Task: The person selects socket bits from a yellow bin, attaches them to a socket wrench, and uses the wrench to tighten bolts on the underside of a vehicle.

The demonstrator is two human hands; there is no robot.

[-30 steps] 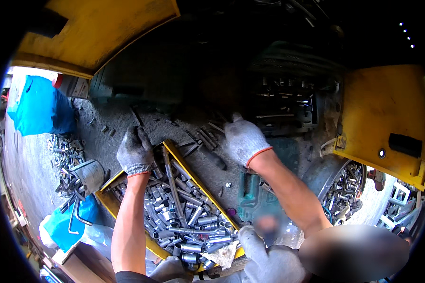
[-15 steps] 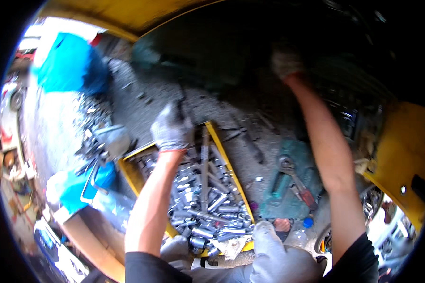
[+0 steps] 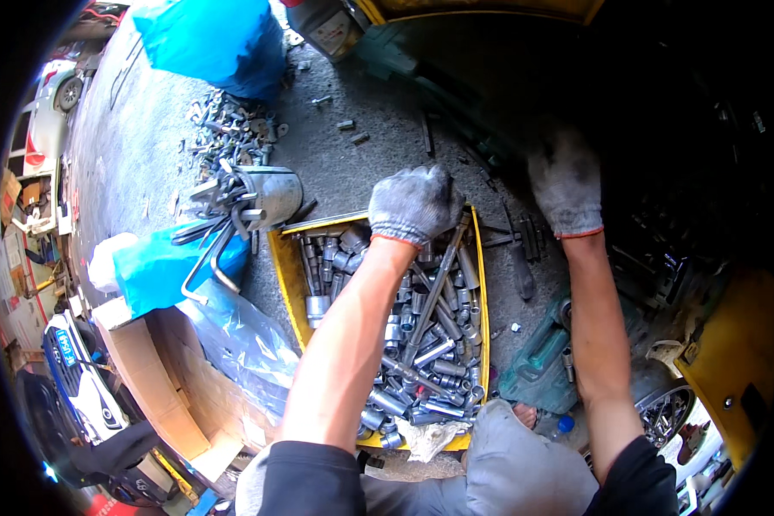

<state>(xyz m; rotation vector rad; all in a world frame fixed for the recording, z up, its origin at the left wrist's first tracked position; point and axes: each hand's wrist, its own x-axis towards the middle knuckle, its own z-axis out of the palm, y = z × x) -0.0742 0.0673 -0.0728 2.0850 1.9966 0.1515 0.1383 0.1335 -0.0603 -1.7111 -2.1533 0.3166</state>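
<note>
Glossy metal sockets (image 3: pixel 447 367); rough, matt floor (image 3: pixel 322 181).

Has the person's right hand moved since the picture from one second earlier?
Yes: forward, away from the person; the right hand sits farther ahead, judged against the yellow tray.

A tray (image 3: pixel 488 344) sits on the floor (image 3: pixel 335 176) with sockets (image 3: pixel 447 367) heaped in it, a bar (image 3: pixel 437 292) lying over them toward its right side and a rag (image 3: pixel 428 439) at its near end. Left of the tray is a can (image 3: pixel 277 191) with bent rods (image 3: pixel 224 258) sticking out; behind the can comes a pile of bolts (image 3: pixel 230 129), then a bag (image 3: pixel 215 47). Before the can lies a second bag (image 3: pixel 155 271), then a box (image 3: pixel 142 370), with a plastic sheet (image 3: pixel 236 335) between box and tray. Right of the tray lie a screwdriver (image 3: pixel 522 275) and, nearer, a case (image 3: pixel 529 365).
</note>
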